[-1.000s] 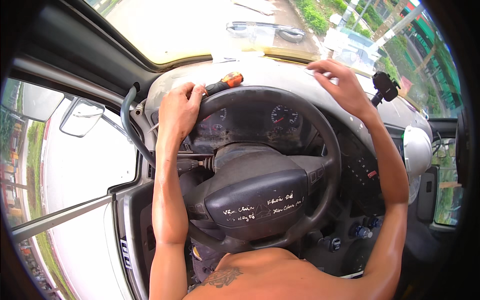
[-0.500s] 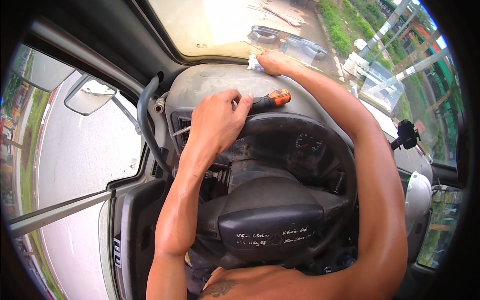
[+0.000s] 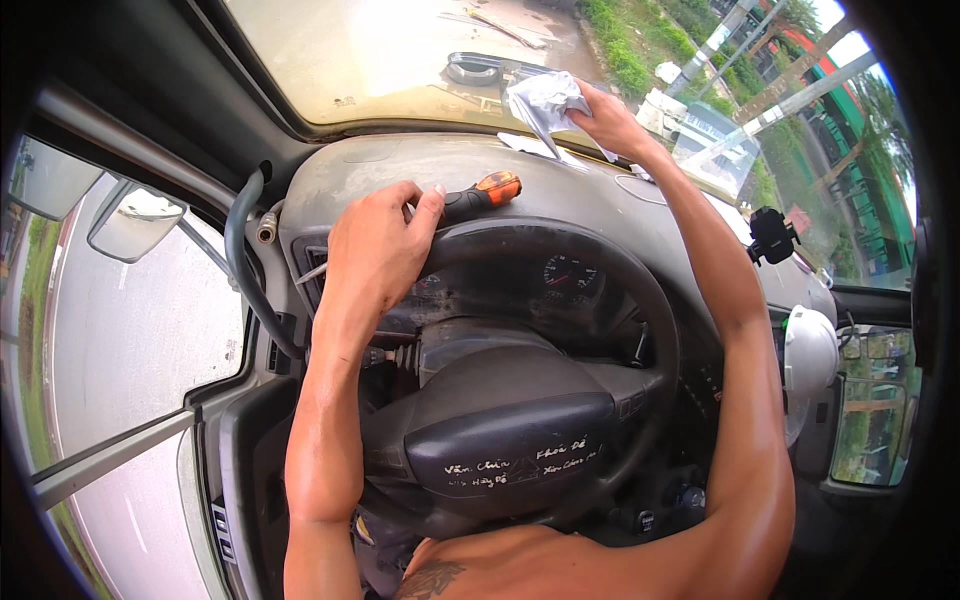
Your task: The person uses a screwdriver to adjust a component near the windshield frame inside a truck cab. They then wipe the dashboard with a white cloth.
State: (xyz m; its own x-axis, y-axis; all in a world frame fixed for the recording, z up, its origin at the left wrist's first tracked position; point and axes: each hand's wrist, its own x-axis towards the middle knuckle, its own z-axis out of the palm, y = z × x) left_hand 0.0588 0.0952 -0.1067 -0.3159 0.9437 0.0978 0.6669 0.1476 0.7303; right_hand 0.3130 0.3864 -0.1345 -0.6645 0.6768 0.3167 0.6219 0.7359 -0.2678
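Observation:
My left hand (image 3: 378,245) is closed around a screwdriver (image 3: 490,193) with an orange and black handle. The handle sticks out past my thumb, and the metal shaft shows on the other side of the hand. This hand is at the upper left of the black steering wheel (image 3: 652,300). Above the dashboard, close to the windshield, my right hand (image 3: 612,122) grips a crumpled white paper (image 3: 545,100). Beneath it, flat white sheets (image 3: 535,149) lie on the dashboard (image 3: 335,185) against the glass.
A grey grab handle (image 3: 243,235) runs up the left pillar. A black phone mount (image 3: 772,236) stands on the dashboard's right side, with a white helmet (image 3: 808,350) below it. The windshield (image 3: 390,60) slopes beyond the dashboard.
My right hand has lifted the white paper off the dashboard and brought it up. The view has shifted a little; my left hand keeps the screwdriver at the wheel.

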